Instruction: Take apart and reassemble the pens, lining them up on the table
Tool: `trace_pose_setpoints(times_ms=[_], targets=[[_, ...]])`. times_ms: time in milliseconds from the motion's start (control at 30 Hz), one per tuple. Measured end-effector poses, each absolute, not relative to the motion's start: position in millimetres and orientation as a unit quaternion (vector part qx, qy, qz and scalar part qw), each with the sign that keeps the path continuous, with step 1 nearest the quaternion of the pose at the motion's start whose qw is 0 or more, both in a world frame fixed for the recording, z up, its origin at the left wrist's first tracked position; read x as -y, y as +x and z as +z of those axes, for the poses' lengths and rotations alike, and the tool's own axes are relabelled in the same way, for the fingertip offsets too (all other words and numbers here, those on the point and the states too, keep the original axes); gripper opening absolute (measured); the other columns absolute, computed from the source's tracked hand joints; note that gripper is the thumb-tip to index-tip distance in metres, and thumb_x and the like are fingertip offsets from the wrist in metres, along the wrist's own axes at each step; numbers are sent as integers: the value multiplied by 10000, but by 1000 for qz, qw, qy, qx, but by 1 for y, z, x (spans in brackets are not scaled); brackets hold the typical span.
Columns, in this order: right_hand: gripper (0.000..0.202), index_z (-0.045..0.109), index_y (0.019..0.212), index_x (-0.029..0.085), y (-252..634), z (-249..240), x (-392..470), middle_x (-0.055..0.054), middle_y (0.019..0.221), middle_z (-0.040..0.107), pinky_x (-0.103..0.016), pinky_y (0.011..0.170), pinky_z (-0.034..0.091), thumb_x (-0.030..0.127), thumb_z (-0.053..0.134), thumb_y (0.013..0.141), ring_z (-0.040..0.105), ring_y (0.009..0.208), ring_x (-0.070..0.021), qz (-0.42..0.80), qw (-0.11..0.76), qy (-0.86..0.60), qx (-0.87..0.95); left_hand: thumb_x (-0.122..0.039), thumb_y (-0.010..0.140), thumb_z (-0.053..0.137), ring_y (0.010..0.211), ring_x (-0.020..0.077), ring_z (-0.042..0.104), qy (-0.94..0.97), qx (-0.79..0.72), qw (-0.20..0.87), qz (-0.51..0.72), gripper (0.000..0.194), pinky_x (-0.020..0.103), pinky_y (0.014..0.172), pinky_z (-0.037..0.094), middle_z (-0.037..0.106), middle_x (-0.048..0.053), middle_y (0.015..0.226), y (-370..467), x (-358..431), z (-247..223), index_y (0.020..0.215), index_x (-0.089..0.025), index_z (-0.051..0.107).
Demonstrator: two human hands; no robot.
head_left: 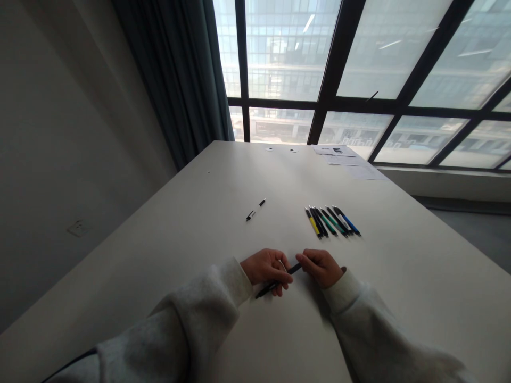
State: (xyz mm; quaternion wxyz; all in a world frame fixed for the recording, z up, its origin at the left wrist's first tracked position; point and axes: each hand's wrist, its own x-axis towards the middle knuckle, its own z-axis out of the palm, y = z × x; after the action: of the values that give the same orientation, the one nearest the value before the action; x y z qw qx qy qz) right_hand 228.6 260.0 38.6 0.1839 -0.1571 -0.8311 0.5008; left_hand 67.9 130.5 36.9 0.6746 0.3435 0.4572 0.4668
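Note:
A black pen (294,268) is held between both hands above the near part of the white table (179,255). My left hand (268,267) has its fingers closed round the pen's middle, and the lower end sticks out toward the lower left. The fingers of my right hand (320,267) pinch the upper right end and hide its tip. Beyond my right hand, a row of several pens (333,222) lies side by side, in black, yellow, green and blue. A single white and black pen (256,210) lies apart, farther to the left.
Papers (341,157) lie at the table's far right corner. Two small white round things (294,151) are near the far edge. Behind stand a dark curtain (179,80) and large windows. A wall socket (78,227) is at the left.

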Motion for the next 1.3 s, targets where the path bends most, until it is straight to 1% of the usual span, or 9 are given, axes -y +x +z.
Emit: trace_pose_setpoints(times_ms=[167, 267, 400, 533, 733, 933, 1067, 1167, 1300], targets=[[605, 384, 420, 183, 228, 36, -259, 53, 394, 318, -237, 420, 239, 592, 510, 849, 282, 399, -70, 512, 178, -178, 821, -343, 507, 889, 378, 126, 582, 361, -494, 622, 488, 485, 190, 335, 442, 662, 22, 554, 69, -131, 38, 709, -134, 501], [600, 483, 435, 165, 230, 36, -258, 41, 382, 367, -238, 427, 263, 570, 485, 878, 322, 385, -75, 513, 194, -189, 814, -378, 529, 872, 351, 104, 547, 367, -502, 614, 487, 473, 175, 312, 404, 656, 7, 549, 69, -132, 40, 747, -132, 532], [475, 614, 667, 147, 232, 35, -258, 30, 459, 478, -227, 421, 305, 531, 467, 905, 400, 401, -93, 560, 205, -159, 787, -503, 665, 763, 334, 79, 515, 366, -497, 617, 488, 443, 163, 296, 362, 660, 19, 570, 68, -133, 40, 781, -115, 584], [407, 511, 641, 175, 233, 34, -260, 50, 476, 446, -217, 411, 280, 501, 525, 885, 372, 409, -84, 585, 184, -138, 778, -568, 729, 681, 319, 55, 473, 381, -486, 631, 469, 477, 157, 277, 298, 662, 18, 597, 66, -134, 37, 830, -106, 614], [470, 402, 585, 199, 230, 29, -261, 60, 467, 394, -218, 401, 234, 550, 487, 885, 318, 418, -78, 589, 150, -147, 780, -494, 740, 711, 336, 16, 398, 400, -469, 626, 477, 407, 149, 320, 265, 668, 20, 626, 63, -134, 32, 814, -104, 618], [499, 425, 548, 187, 228, 28, -259, 53, 460, 400, -217, 383, 242, 535, 479, 902, 323, 393, -69, 611, 173, -162, 755, -447, 722, 750, 348, 25, 412, 386, -474, 607, 508, 374, 158, 337, 263, 679, 32, 648, 67, -134, 33, 779, -118, 580], [350, 559, 980, 168, 230, 32, -253, -22, 769, 608, -217, 386, 360, 505, 516, 898, 447, 441, -79, 574, 239, -117, 774, -415, 752, 745, 552, 108, 619, 298, -379, 614, 624, 361, 207, 532, 463, 700, 53, 736, 67, -135, 36, 880, -135, 559], [549, 451, 1155, 225, 232, 32, -246, -45, 959, 620, -228, 461, 456, 435, 748, 744, 523, 533, -91, 469, 259, -69, 842, -355, 810, 702, 813, 199, 689, 227, -311, 615, 688, 290, 319, 768, 512, 721, 110, 887, 65, -136, 37, 930, -144, 541], [746, 350, 1305, 249, 234, 32, -235, -53, 984, 618, -234, 483, 490, 403, 784, 718, 570, 587, -114, 387, 260, -29, 884, -298, 859, 647, 784, 191, 689, 196, -297, 594, 721, 211, 312, 743, 513, 718, 120, 919, 62, -136, 37, 938, -140, 533]])
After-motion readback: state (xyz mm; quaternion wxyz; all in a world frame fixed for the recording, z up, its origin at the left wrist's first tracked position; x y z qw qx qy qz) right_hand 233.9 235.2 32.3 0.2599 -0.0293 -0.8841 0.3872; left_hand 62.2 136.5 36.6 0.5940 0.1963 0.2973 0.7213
